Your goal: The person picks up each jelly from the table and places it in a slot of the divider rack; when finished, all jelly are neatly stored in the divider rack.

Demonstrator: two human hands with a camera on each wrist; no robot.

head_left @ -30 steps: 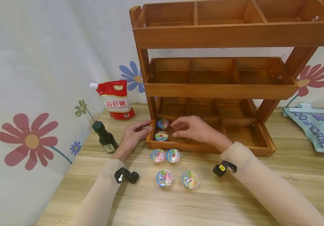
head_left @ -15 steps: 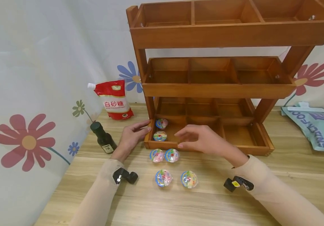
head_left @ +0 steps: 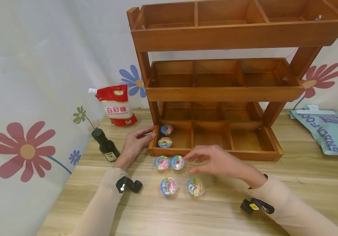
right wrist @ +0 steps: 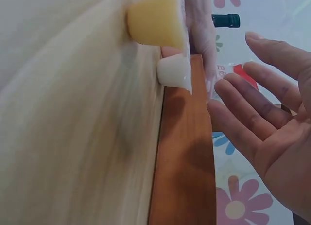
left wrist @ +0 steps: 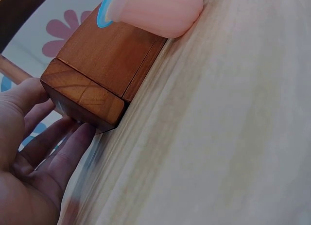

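Observation:
My left hand (head_left: pixel 134 142) rests its fingers against the left end of the bottom tier of a brown wooden shelf (head_left: pixel 213 154); the left wrist view shows the fingertips at the tray corner (left wrist: pixel 92 96). With fingers spread and nothing in them, my right hand (head_left: pixel 216 160) hovers just right of a white jelly cup (head_left: pixel 177 162). Left of that cup is a pink jelly cup (head_left: pixel 161 163). Nearer stand another pink jelly cup (head_left: pixel 169 186) and a yellow jelly cup (head_left: pixel 196 187). Two more jelly cups, one far (head_left: pixel 166 129) and one near (head_left: pixel 165 142), sit in the front left compartment.
A dark bottle with a green cap (head_left: pixel 106 145) and a red and white sugar bag (head_left: pixel 117 105) stand left of the shelf. To the right lies a teal snack bag (head_left: pixel 328 131). Upper tiers (head_left: pixel 228 95) overhang the bottom one.
My right hand has drawn back from the front left compartment toward me, down beside the white jelly cup. My left hand stays at the shelf's end. The view has shifted slightly.

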